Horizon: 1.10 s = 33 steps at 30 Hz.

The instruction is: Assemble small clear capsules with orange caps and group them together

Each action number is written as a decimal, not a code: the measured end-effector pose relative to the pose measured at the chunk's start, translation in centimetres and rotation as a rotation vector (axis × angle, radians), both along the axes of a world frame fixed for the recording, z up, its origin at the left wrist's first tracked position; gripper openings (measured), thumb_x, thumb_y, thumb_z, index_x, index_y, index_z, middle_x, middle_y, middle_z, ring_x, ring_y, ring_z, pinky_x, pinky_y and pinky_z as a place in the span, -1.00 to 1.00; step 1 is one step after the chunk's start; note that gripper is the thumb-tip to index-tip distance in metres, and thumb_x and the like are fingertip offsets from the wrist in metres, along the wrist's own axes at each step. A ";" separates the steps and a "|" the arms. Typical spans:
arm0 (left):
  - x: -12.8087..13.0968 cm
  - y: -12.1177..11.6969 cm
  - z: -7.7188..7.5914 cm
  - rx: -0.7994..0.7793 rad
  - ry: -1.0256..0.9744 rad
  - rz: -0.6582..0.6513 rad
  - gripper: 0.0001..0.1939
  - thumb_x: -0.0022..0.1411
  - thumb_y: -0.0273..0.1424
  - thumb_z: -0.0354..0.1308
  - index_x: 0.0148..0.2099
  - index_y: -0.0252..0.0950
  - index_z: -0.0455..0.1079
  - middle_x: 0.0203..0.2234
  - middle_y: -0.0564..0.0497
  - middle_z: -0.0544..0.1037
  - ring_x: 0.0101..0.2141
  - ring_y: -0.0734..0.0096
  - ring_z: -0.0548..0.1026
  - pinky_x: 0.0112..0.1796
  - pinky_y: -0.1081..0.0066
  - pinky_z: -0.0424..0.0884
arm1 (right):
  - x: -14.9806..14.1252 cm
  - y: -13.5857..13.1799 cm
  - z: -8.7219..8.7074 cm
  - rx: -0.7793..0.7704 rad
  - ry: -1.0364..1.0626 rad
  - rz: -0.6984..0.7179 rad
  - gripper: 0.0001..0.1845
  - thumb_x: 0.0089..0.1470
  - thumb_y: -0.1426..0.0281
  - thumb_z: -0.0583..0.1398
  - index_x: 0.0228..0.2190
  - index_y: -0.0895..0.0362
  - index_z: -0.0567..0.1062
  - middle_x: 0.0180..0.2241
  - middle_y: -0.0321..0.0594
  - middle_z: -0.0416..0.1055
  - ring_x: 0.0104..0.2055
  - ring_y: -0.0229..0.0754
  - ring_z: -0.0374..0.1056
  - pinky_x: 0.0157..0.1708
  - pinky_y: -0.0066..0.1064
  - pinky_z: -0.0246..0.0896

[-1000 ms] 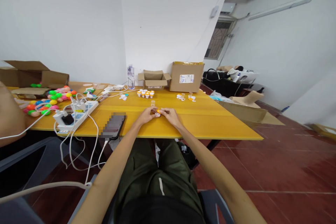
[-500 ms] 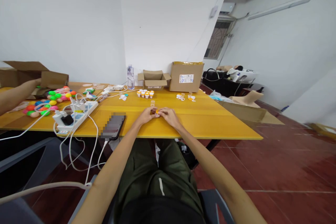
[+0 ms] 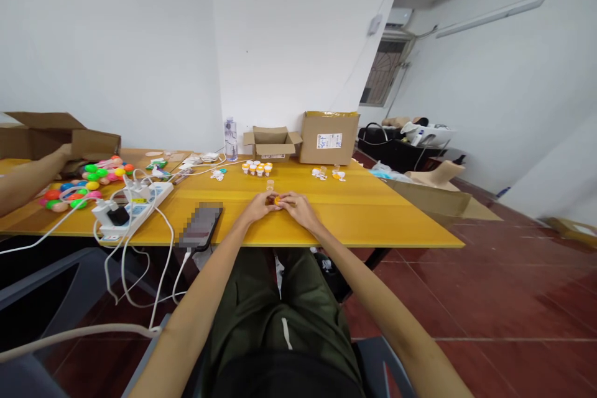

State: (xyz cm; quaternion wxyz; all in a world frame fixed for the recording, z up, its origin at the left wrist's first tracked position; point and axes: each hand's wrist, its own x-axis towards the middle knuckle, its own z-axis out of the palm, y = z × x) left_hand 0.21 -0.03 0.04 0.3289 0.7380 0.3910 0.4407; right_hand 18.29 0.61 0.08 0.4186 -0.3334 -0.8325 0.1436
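Both of my hands meet above the front part of the table, around a small orange plastic piece (image 3: 277,200), perhaps a cap or ring; fingers cover much of it. My left hand (image 3: 260,206) is closed on it from the left with curled fingers. From the other side, the fingertips of my right hand (image 3: 299,208) pinch it. Just beyond the fingers stands a small see-through cup (image 3: 270,185). Farther back is a group of several small jars (image 3: 256,168) with white tops and orange bands. Loose white and orange parts (image 3: 339,176) lie to the right.
At the back stand a water bottle (image 3: 231,138), an open carton (image 3: 272,140) and a closed box (image 3: 329,140). A phone (image 3: 201,228) and power strip (image 3: 137,208) with cables lie left. Another person's arm (image 3: 35,171) reaches into a box beside colourful balls (image 3: 96,171).
My hands stay together in nearly the same place. The orange piece shows slightly differently between the fingers, and the view has shifted a little.
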 end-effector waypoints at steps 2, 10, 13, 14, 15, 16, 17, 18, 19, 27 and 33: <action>0.0 0.0 0.1 0.006 0.010 0.003 -0.68 0.03 -0.30 0.35 -0.14 -0.29 0.50 -0.26 -0.02 0.59 -0.24 0.32 0.50 -0.10 0.29 0.43 | 0.0 0.0 -0.1 0.014 -0.011 -0.006 -0.80 0.16 0.39 0.20 -0.35 -0.02 0.66 -0.18 -0.20 0.58 -0.14 -0.10 0.48 -0.05 -0.27 0.32; -0.1 -0.1 0.3 0.024 0.025 -0.002 -0.71 0.03 -0.38 0.33 -0.14 -0.28 0.50 -0.28 -0.01 0.60 -0.24 0.32 0.51 -0.09 0.29 0.42 | -0.1 0.0 -0.2 0.035 -0.067 -0.035 -0.81 0.16 0.39 0.20 -0.34 -0.01 0.66 -0.17 -0.19 0.57 -0.13 -0.10 0.49 -0.04 -0.26 0.31; 0.0 -0.1 0.2 0.029 0.024 0.006 -0.71 0.03 -0.38 0.32 -0.14 -0.28 0.51 -0.28 -0.02 0.60 -0.24 0.32 0.51 -0.10 0.30 0.43 | -0.1 0.1 -0.2 0.033 -0.075 -0.038 -0.81 0.16 0.39 0.21 -0.35 0.00 0.66 -0.17 -0.19 0.57 -0.13 -0.10 0.49 -0.05 -0.26 0.31; -0.1 -0.1 0.2 0.031 0.026 0.007 -0.71 0.03 -0.38 0.33 -0.15 -0.28 0.51 -0.28 -0.02 0.60 -0.24 0.32 0.51 -0.10 0.30 0.43 | -0.1 0.1 -0.2 0.031 -0.078 -0.041 -0.81 0.16 0.39 0.21 -0.35 0.00 0.66 -0.17 -0.19 0.57 -0.13 -0.10 0.49 -0.05 -0.25 0.31; -0.1 -0.1 0.2 0.033 0.029 0.007 -0.71 0.03 -0.37 0.33 -0.15 -0.27 0.51 -0.28 -0.02 0.60 -0.24 0.32 0.51 -0.10 0.30 0.43 | -0.1 0.1 -0.2 0.029 -0.082 -0.045 -0.82 0.15 0.39 0.21 -0.35 0.00 0.66 -0.17 -0.19 0.57 -0.13 -0.10 0.49 -0.04 -0.25 0.31; -0.1 0.0 0.2 0.036 0.031 0.007 -0.71 0.03 -0.37 0.33 -0.15 -0.27 0.51 -0.28 -0.02 0.60 -0.24 0.32 0.51 -0.10 0.29 0.43 | -0.1 0.2 -0.3 0.027 -0.085 -0.048 -0.82 0.15 0.39 0.21 -0.35 0.00 0.66 -0.17 -0.19 0.57 -0.13 -0.10 0.49 -0.04 -0.25 0.31; -0.1 0.0 0.2 0.038 0.035 0.007 -0.71 0.03 -0.36 0.33 -0.14 -0.27 0.51 -0.29 -0.01 0.60 -0.24 0.32 0.51 -0.09 0.29 0.43 | -0.1 0.2 -0.3 0.024 -0.088 -0.050 -0.82 0.15 0.40 0.22 -0.35 0.00 0.66 -0.17 -0.19 0.58 -0.13 -0.10 0.49 -0.04 -0.25 0.31; -0.1 0.0 0.2 0.039 0.037 0.007 -0.70 0.03 -0.36 0.33 -0.14 -0.27 0.51 -0.29 -0.01 0.60 -0.24 0.32 0.51 -0.09 0.29 0.43 | -0.1 0.2 -0.3 0.021 -0.089 -0.050 -0.83 0.14 0.40 0.22 -0.35 0.00 0.66 -0.17 -0.19 0.58 -0.13 -0.10 0.49 -0.04 -0.26 0.31; -0.1 0.0 0.2 0.037 0.040 0.007 -0.70 0.03 -0.36 0.33 -0.14 -0.27 0.51 -0.29 -0.01 0.60 -0.23 0.32 0.51 -0.09 0.28 0.43 | -0.1 0.2 -0.3 0.019 -0.089 -0.048 -0.83 0.14 0.41 0.22 -0.35 0.00 0.66 -0.17 -0.19 0.58 -0.13 -0.11 0.49 -0.04 -0.27 0.31; -0.1 0.0 0.3 0.020 0.060 0.025 -0.70 0.01 -0.36 0.33 -0.16 -0.28 0.51 -0.29 -0.01 0.60 -0.24 0.31 0.51 -0.08 0.27 0.43 | -0.2 0.2 -0.3 0.006 -0.066 -0.023 -0.83 0.14 0.40 0.22 -0.37 0.01 0.66 -0.19 -0.17 0.58 -0.14 -0.10 0.49 -0.03 -0.25 0.31; -0.1 0.0 0.3 0.017 0.064 0.025 -0.70 0.01 -0.35 0.32 -0.15 -0.28 0.52 -0.28 -0.03 0.61 -0.23 0.29 0.51 -0.08 0.26 0.42 | -0.2 0.2 -0.2 -0.007 -0.053 -0.027 -0.84 0.12 0.41 0.23 -0.38 0.02 0.65 -0.22 -0.18 0.59 -0.14 -0.09 0.48 -0.02 -0.23 0.31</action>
